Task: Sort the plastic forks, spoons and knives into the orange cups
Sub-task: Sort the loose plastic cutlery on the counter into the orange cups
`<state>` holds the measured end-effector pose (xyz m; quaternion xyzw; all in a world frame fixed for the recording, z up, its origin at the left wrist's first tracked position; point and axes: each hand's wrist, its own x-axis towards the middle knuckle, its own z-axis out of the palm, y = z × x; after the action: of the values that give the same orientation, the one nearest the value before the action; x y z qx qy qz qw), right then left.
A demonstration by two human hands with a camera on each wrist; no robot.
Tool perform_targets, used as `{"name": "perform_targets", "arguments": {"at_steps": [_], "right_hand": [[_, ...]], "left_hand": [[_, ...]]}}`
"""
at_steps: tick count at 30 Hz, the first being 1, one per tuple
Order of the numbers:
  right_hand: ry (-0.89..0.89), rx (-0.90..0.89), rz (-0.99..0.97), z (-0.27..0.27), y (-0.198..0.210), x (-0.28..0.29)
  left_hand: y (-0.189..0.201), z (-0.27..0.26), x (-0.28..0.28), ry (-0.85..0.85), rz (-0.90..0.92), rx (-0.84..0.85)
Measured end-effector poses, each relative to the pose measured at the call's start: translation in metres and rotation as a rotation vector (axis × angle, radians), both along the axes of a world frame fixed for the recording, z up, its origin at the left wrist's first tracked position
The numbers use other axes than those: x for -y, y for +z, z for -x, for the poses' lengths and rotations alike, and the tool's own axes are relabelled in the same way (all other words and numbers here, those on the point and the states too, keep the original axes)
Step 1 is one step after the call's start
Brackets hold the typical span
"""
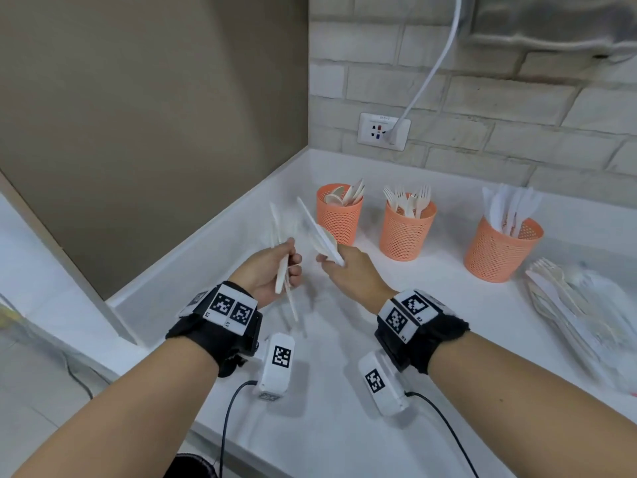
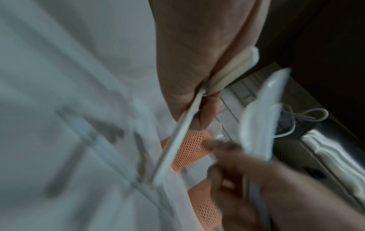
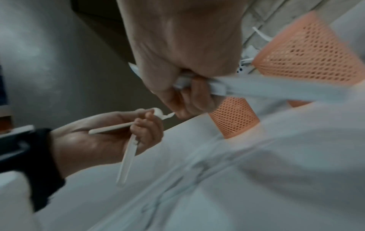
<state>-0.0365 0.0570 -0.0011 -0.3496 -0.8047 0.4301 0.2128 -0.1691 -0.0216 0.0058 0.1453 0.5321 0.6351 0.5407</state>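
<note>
Three orange mesh cups stand along the back of the white counter: the left cup (image 1: pixel 339 219) holds spoons, the middle cup (image 1: pixel 406 232) forks, the right cup (image 1: pixel 501 251) knives. My left hand (image 1: pixel 293 262) grips a few white and cream plastic utensils (image 1: pixel 284 267), their ends sticking up and down; the right wrist view shows this hand (image 3: pixel 146 128) curled round them. My right hand (image 1: pixel 331 260) grips a small bunch of white utensils (image 1: pixel 319 232) pointing up and left, one with a spoon bowl. Both hands hover close together in front of the left cup (image 3: pixel 235 118).
A loose pile of mixed cutlery (image 1: pixel 579 315) lies on the counter's right side. A wall socket (image 1: pixel 384 131) with a white cable sits on the brick wall behind the cups. A brown panel (image 1: pixel 155 115) closes off the left.
</note>
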Motion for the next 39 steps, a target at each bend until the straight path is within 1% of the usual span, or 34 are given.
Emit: {"name": "perform_targets", "arguments": {"at_steps": [2, 3, 5, 7, 9, 11, 14, 18, 22, 26, 28, 29, 32, 33, 34, 36, 39], "right_hand": [[0.027, 0.279, 0.079, 0.001, -0.007, -0.004], [0.063, 0.383, 0.087, 0.003, -0.01, -0.002], [0.125, 0.519, 0.063, 0.01, -0.017, 0.003], [0.133, 0.547, 0.005, 0.014, -0.021, 0.007], [0.105, 0.567, -0.082, 0.014, -0.023, 0.007], [0.103, 0.652, -0.135, 0.012, -0.021, 0.005], [0.088, 0.705, -0.128, 0.006, -0.017, 0.004], [0.044, 0.677, -0.11, -0.005, -0.018, 0.004], [0.126, 0.819, -0.141, -0.016, -0.015, 0.001], [0.166, 0.855, -0.161, -0.033, -0.013, -0.002], [0.168, 0.809, -0.086, -0.042, -0.011, -0.009], [0.161, 0.717, 0.01, -0.047, -0.009, -0.013], [0.084, 0.267, 0.417, -0.064, -0.001, -0.024], [0.063, 0.133, 0.528, -0.069, 0.001, -0.025], [0.054, 0.032, 0.599, -0.074, 0.003, -0.027], [0.068, -0.071, 0.648, -0.081, 0.007, -0.026], [0.097, -0.149, 0.698, -0.089, 0.009, -0.025]], "left_hand": [[0.0, 0.008, 0.004, 0.04, 0.009, -0.059], [-0.001, 0.01, 0.006, 0.058, 0.014, -0.089], [-0.001, 0.014, 0.008, 0.083, 0.02, -0.123], [0.0, 0.014, 0.009, 0.085, 0.02, -0.13], [0.001, 0.014, 0.01, 0.073, 0.017, -0.123], [0.001, 0.013, 0.009, 0.056, 0.014, -0.115], [0.002, 0.01, 0.007, 0.03, 0.012, -0.11], [0.002, 0.003, 0.004, 0.012, 0.009, -0.126], [0.001, -0.004, -0.002, 0.025, 0.002, -0.124], [0.002, -0.014, -0.007, 0.018, -0.032, -0.141], [0.003, -0.018, -0.01, 0.04, -0.047, -0.16], [0.003, -0.02, -0.012, 0.06, -0.052, -0.169], [0.003, -0.025, -0.018, 0.104, -0.06, -0.204], [0.003, -0.029, -0.02, 0.096, -0.057, -0.22], [0.003, -0.034, -0.023, 0.07, -0.053, -0.235], [0.005, -0.047, -0.029, -0.021, -0.042, -0.273], [0.008, -0.069, -0.041, -0.126, -0.058, -0.335]]}}
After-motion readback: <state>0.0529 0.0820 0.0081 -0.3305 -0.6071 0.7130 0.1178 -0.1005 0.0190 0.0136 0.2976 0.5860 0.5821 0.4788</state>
